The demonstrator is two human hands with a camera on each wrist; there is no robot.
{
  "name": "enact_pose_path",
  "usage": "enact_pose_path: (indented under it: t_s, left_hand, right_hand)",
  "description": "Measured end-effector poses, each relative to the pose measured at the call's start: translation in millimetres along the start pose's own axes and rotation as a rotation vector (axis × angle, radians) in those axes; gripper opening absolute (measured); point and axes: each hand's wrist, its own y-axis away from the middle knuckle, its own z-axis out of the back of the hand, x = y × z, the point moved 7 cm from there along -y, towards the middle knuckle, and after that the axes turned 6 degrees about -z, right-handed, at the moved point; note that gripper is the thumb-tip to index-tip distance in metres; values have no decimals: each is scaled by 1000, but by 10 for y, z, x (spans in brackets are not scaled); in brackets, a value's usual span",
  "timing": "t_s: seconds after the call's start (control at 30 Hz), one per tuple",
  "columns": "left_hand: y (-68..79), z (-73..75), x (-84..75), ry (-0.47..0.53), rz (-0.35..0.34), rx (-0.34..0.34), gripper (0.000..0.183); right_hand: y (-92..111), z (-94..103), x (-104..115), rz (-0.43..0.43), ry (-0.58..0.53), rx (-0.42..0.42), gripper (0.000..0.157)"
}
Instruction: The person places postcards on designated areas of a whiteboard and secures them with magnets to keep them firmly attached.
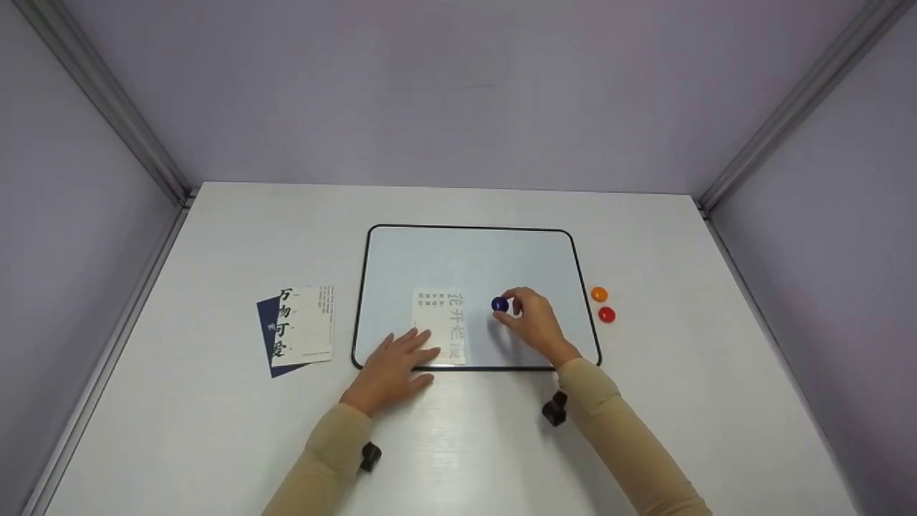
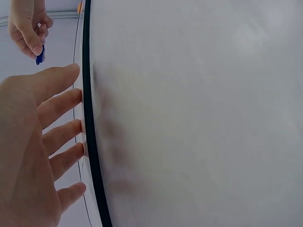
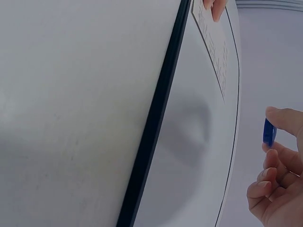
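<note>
A white card (image 1: 438, 322) printed with dark characters lies on the whiteboard (image 1: 466, 254), left of its middle and by the near edge. My left hand (image 1: 392, 369) spreads its fingers at the card's lower left, the fingertips over the card and the board. Between thumb and fingertips my right hand (image 1: 534, 322) pinches a round blue magnet (image 1: 500, 304), just right of the card. The right wrist view shows this blue magnet (image 3: 269, 133) edge-on, held above the board, whose black rim (image 3: 151, 123) crosses that view.
Orange (image 1: 599, 294) and red (image 1: 607, 314) round magnets lie beyond the board's right edge. Left of the board, another printed card (image 1: 308, 326) overlaps a dark blue card (image 1: 269, 322). Walls enclose the white table (image 1: 444, 444) at the back and sides.
</note>
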Motion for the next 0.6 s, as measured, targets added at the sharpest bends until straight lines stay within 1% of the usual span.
enact_pose_path:
  t_s: [0.33,0.43,0.6]
  left_hand:
    - [9,9,-17,17,-14,-16,47]
    - [10,1,-8,16,0,-3,48]
    - [7,-1,-15,16,3,2,48]
  right_hand:
    - [-20,-18,115,63,11,-12,31]
    - [-30,-49,143,57,16,1,32]
    - [-39,-94,171,51,22,15,32]
